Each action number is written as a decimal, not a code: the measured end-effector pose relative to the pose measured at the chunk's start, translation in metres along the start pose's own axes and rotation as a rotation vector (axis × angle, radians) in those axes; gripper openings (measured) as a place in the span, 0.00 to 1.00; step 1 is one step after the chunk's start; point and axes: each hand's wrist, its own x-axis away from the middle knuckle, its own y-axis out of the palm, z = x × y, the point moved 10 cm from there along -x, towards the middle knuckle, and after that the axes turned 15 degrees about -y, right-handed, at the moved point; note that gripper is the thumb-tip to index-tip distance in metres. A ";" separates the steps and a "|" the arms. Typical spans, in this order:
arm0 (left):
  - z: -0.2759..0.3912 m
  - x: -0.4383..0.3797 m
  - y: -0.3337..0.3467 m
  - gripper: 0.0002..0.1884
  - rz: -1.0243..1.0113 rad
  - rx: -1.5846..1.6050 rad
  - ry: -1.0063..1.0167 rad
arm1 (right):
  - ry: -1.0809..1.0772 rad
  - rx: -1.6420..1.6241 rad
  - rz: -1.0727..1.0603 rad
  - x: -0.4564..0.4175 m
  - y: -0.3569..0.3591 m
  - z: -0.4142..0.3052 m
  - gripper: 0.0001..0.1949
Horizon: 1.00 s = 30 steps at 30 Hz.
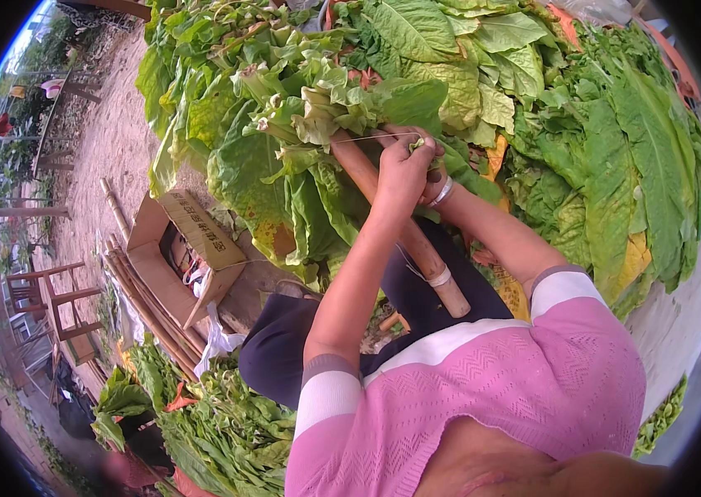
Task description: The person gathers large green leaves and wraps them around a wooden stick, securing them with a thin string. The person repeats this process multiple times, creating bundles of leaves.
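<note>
My left hand is closed, its thumb and fingers pinching a small green leaf stem. Against and partly behind it is my right hand, with a silver-coloured bangle on the wrist; what its fingers hold is hidden. A thin pale thread runs from the upper end of a bamboo pole to the hands. The pole slants over my lap, with string wound near its lower end. Large green leaves, like tobacco, hang bunched by the pole's upper part, their stem ends clustered left of my hands.
Piles of broad leaves lie at the upper right and lower left. An open cardboard box with small items stands left of my knee, beside several bamboo poles. Further left are a wooden chair and a fence rail.
</note>
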 end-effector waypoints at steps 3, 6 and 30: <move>-0.003 -0.005 0.005 0.11 0.026 0.050 0.011 | 0.063 0.180 -0.046 0.015 -0.002 0.018 0.26; -0.003 -0.012 0.025 0.11 0.010 0.049 0.005 | 0.181 -0.041 -0.093 0.023 0.047 0.025 0.30; -0.035 0.066 0.051 0.11 0.143 -0.423 0.360 | 1.198 0.803 -0.358 0.358 -0.392 0.318 0.42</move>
